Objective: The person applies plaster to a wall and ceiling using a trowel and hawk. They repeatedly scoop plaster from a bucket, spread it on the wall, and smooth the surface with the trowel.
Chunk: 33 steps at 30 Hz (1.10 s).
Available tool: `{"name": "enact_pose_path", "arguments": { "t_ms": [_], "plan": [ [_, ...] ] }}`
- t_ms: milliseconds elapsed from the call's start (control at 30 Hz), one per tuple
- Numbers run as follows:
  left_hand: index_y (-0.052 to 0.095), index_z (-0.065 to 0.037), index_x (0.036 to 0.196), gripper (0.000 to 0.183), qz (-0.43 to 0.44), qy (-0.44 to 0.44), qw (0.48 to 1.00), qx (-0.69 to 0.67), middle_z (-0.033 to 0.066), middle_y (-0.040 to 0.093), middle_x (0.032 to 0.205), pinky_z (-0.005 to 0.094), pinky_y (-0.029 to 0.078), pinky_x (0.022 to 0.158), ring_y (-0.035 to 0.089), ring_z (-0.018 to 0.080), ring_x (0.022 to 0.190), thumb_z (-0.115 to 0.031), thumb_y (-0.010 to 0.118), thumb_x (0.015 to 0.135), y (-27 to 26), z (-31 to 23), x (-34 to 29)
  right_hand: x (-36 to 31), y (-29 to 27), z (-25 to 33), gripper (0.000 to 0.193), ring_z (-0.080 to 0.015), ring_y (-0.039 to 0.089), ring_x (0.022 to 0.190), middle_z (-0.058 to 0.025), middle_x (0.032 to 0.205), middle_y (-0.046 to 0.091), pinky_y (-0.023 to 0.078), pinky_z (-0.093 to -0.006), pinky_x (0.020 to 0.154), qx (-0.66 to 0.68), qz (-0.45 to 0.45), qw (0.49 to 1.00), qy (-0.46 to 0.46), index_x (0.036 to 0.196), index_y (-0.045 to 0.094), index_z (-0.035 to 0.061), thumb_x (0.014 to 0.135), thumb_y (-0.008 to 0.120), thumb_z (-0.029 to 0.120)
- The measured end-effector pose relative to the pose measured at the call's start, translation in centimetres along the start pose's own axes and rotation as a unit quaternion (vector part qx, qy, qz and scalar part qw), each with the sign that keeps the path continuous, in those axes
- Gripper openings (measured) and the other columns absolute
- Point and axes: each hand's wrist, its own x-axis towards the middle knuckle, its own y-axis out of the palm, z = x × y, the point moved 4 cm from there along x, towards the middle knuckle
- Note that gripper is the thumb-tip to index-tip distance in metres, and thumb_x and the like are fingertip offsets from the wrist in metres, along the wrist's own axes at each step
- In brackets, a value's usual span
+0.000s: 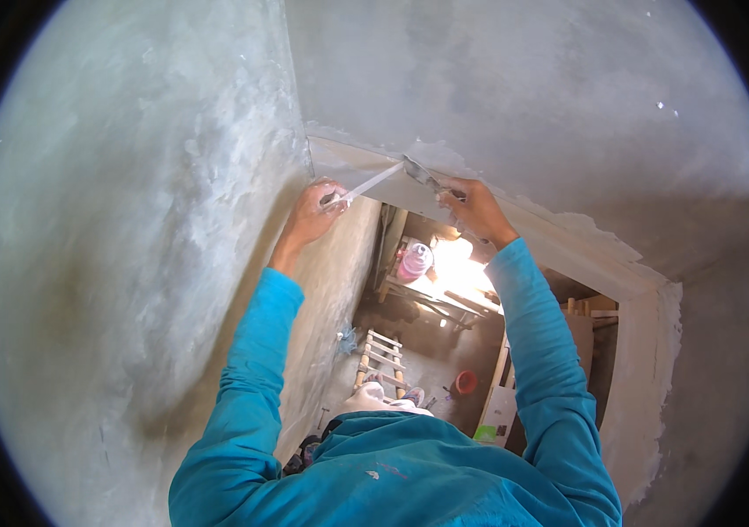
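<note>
A narrow white strip of tape (pixel 376 181) runs up and to the right from my left hand (pixel 314 215), whose fingers are closed on its lower end. My right hand (pixel 478 211) grips a putty knife (pixel 421 173). The blade's tip meets the tape's far end, right at the upper edge of the pale ceiling border (pixel 559 233). Whether the blade presses the tape or only touches it, I cannot tell. Both arms, in blue sleeves, are raised.
A grey plastered wall (pixel 146 220) rises close on my left. Below me stand a wooden ladder (pixel 383 356), an orange-red bucket (pixel 466 382) and a leaning board (pixel 499 413). Farther off, a pink-and-clear container (pixel 415 262) sits on a wooden bench (pixel 431 297).
</note>
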Motion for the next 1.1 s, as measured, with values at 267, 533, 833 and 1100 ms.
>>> {"name": "enact_pose_path", "arguments": {
  "t_ms": [267,533,833,1100],
  "plan": [
    [0.069,0.000,0.093,0.017,-0.040,0.014,0.999,0.011,0.0128,0.066,0.095,0.0383,0.051,0.076,0.065,0.0277,0.088,-0.013,0.075,0.085,-1.5,-0.2,-1.1,0.0,-0.1,0.1,0.037,-0.0137,0.061,0.063,-0.0090,0.087,0.069,0.054,-0.0299,0.054,-0.005,0.015,0.999,0.043,0.128,0.066,0.0009,0.094,0.064,0.015],
    [0.071,0.000,0.097,0.012,-0.115,0.060,0.988,0.081,0.0115,0.065,0.093,0.0343,0.050,0.075,0.063,0.0246,0.082,-0.002,0.072,0.085,-3.1,-1.1,-0.7,-0.1,-0.1,-0.3,0.035,-0.0136,0.060,0.059,-0.0091,0.083,0.065,0.049,-0.0303,0.050,0.016,0.000,0.999,0.032,0.128,0.067,0.0032,0.095,0.064,0.016],
    [0.070,0.001,0.087,0.015,-0.124,0.021,0.970,0.207,0.0159,0.066,0.092,0.0432,0.049,0.076,0.062,0.0353,0.087,-0.013,0.074,0.085,-4.2,-3.5,-1.4,0.4,-0.1,-1.0,0.037,-0.0141,0.060,0.058,-0.0091,0.078,0.063,0.048,-0.0308,0.048,0.014,0.009,1.000,0.005,0.131,0.065,0.0041,0.096,0.064,0.018],
    [0.068,0.000,0.091,0.010,-0.033,0.007,0.983,0.178,0.0158,0.063,0.092,0.0416,0.048,0.080,0.061,0.0351,0.090,-0.007,0.072,0.085,-4.1,-5.1,-2.1,0.3,-0.1,-0.9,0.037,-0.0153,0.063,0.059,-0.0098,0.083,0.065,0.049,-0.0312,0.048,0.007,0.011,1.000,0.023,0.130,0.065,0.0023,0.096,0.064,0.018]
  ]
}}
